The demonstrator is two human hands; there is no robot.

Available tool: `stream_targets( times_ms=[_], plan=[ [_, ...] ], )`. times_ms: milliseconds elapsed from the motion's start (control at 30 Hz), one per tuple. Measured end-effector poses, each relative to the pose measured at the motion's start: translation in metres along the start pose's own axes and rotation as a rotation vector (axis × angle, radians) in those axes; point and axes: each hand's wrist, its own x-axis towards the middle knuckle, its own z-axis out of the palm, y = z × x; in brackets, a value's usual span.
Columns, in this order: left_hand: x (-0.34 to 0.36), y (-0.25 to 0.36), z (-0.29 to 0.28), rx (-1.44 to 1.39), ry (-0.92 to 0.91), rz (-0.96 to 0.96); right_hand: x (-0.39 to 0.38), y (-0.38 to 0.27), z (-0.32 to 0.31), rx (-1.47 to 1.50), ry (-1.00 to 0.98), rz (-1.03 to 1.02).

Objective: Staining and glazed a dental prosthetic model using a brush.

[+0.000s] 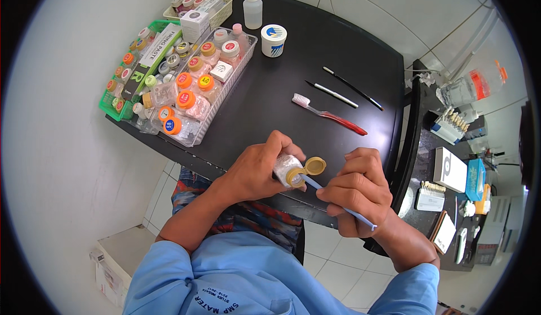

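My left hand is closed round a small clear bottle of pale powder, tilted toward the right. Its yellow-gold flip cap hangs open on the right side of the neck. A slim light-blue stick-like tool is pinched in my right hand. The tool's far end reaches into the bottle's mouth, so its tip is hidden. Beyond my hands on the black table lie a red-handled toothbrush, a silver-handled brush and a thin black brush.
At the left stand a clear basket of capped bottles, a green basket and a cream basket. A squeeze bottle and a white tub are at the back. A side counter on the right carries boxes and shade guides.
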Motion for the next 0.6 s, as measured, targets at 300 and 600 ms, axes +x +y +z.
stream_targets(
  times_ms=[300, 600],
  plan=[
    [0.0044, 0.0027, -0.0086, 0.043, -0.056, 0.281, 0.0055, -0.0001, 0.0049, -0.034, -0.036, 0.025],
    [0.0021, -0.0020, -0.0047, 0.081, 0.036, 0.173, 0.0055, 0.0023, 0.0063, 0.070, -0.048, 0.021]
  ],
)
